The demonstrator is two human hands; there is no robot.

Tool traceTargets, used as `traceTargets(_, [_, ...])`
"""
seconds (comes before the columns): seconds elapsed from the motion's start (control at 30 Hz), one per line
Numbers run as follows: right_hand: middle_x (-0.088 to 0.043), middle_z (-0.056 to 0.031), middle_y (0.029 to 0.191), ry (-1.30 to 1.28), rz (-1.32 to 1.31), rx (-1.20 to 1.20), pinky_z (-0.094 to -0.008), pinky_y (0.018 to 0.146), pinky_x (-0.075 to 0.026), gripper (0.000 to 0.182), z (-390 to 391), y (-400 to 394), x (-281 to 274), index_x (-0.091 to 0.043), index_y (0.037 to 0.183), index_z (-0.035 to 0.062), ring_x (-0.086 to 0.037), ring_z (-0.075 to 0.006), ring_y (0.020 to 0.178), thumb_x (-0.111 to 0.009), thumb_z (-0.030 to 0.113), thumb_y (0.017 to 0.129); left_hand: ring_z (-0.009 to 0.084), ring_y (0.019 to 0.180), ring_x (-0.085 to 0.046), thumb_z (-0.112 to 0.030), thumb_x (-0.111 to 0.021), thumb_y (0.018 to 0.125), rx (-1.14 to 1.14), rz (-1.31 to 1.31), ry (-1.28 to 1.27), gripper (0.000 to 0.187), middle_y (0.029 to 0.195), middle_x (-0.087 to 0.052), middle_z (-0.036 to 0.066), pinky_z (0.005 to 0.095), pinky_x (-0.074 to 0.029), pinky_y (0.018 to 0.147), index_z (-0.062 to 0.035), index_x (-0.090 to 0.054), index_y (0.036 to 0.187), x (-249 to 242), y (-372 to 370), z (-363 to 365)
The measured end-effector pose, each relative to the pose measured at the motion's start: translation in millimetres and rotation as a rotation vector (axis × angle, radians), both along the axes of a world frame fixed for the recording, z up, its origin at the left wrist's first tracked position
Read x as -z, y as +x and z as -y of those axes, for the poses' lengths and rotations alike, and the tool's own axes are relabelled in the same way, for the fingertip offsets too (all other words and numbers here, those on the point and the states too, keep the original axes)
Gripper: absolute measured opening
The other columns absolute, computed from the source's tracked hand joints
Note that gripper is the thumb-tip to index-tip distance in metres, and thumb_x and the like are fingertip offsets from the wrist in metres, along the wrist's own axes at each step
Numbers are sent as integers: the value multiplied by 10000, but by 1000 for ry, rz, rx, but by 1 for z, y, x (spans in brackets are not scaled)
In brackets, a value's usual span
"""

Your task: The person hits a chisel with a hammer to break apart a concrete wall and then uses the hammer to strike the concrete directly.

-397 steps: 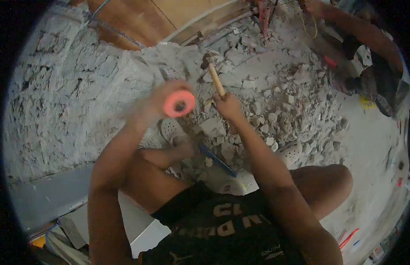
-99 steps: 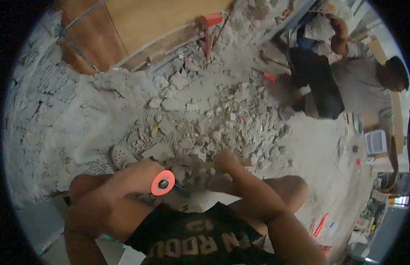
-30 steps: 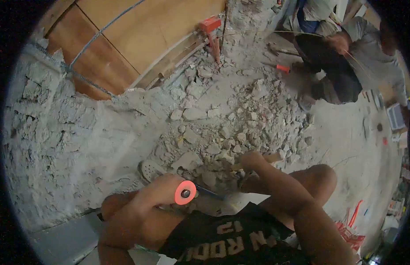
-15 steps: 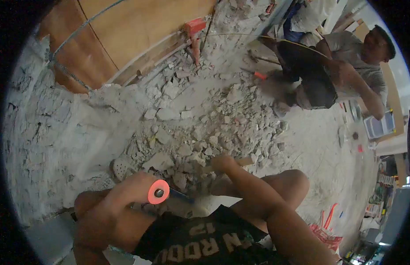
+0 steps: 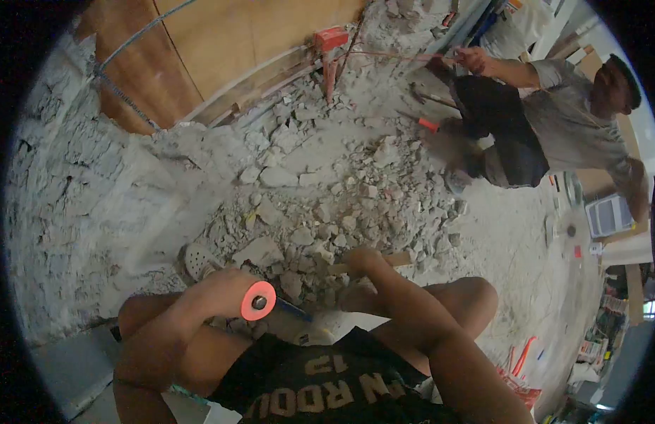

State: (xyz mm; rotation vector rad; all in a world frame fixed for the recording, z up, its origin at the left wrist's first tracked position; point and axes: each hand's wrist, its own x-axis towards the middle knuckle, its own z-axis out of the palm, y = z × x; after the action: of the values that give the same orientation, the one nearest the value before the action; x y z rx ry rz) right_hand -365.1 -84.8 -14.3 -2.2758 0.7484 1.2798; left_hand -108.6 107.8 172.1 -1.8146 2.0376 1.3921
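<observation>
My left hand [image 5: 228, 291] is closed around a chisel with a round pink-orange hand guard [image 5: 249, 305]. Its metal striking end faces up at me, and a blue shaft [image 5: 294, 311] slants down to the right. My right hand [image 5: 362, 261] grips a pale wooden handle [image 5: 399, 258], which shows on both sides of the fist; no tool head can be made out. Broken concrete rubble [image 5: 348, 219] lies just beyond both hands, between my bent knees.
A crouching person [image 5: 574, 106] at the upper right holds a reddish line stretched toward a red metal post [image 5: 331, 42]. A tool with a red handle [image 5: 427, 124] lies near that person's foot. Plywood panels [image 5: 242, 35] stand behind a rough wall [image 5: 73, 198] at left.
The other person has leaned back, one hand now raised on the line near the red post. The view has shifted slightly. Both my hands keep their grips.
</observation>
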Motion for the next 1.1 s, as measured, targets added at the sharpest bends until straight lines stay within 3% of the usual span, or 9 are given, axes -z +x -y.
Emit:
traceTargets(0.37, [-673,-130,1104,-18,37,36,-482,836,-520,342,1,-3,5,-674,1089,79,-647,-306,1035,-676,218,777,356,810,-646,-217,-711,696,76,65,-32,211,850,-680,140,432,-514,726,-93,-663,861,3,4,-2])
traceTargets(0.63, [-682,-114,1074,7,95,5,-476,815,-522,316,3,-10,19,-692,1043,96,-655,-307,1001,-688,222,753,362,801,-640,-229,-721,688,19,-25,-24,230,849,-676,148,428,-511,691,-90,-668,864,5,4,-2])
traceTargets(0.77, [-684,-122,1052,-31,116,37,-481,785,-528,287,2,-13,21,-701,1013,96,-659,-306,983,-682,214,752,359,821,-637,-249,-731,685,-63,-84,-111,252,855,-677,143,423,-506,693,-99,-671,879,-17,-3,5])
traceTargets(0.83, [-684,-119,1052,3,221,37,-491,760,-532,263,4,-18,24,-706,989,89,-657,-309,986,-674,210,757,353,810,-654,-259,-712,716,-30,75,230,258,884,-681,154,428,-516,684,-74,-674,892,-26,-6,16])
traceTargets(0.87, [-684,-119,1052,-5,218,46,-491,760,-532,263,5,-19,26,-706,989,89,-657,-309,986,-674,210,757,353,810,-654,-259,-712,716,-20,73,224,258,884,-681,154,428,-516,684,-74,-674,892,-20,-5,13])
traceTargets(0.93, [-687,-116,1031,-47,158,99,-502,727,-535,259,1,-13,12,-705,993,85,-662,-313,961,-666,209,768,351,853,-631,-281,-732,698,65,-41,-91,295,887,-680,130,421,-501,719,-116,-671,935,-5,0,2])
traceTargets(1.1, [-686,-109,1028,-33,143,-17,-504,727,-534,279,1,-13,4,-709,1004,83,-660,-316,961,-689,236,772,351,850,-633,-280,-731,699,25,-44,16,293,888,-681,131,422,-502,717,-113,-671,933,-5,-6,14])
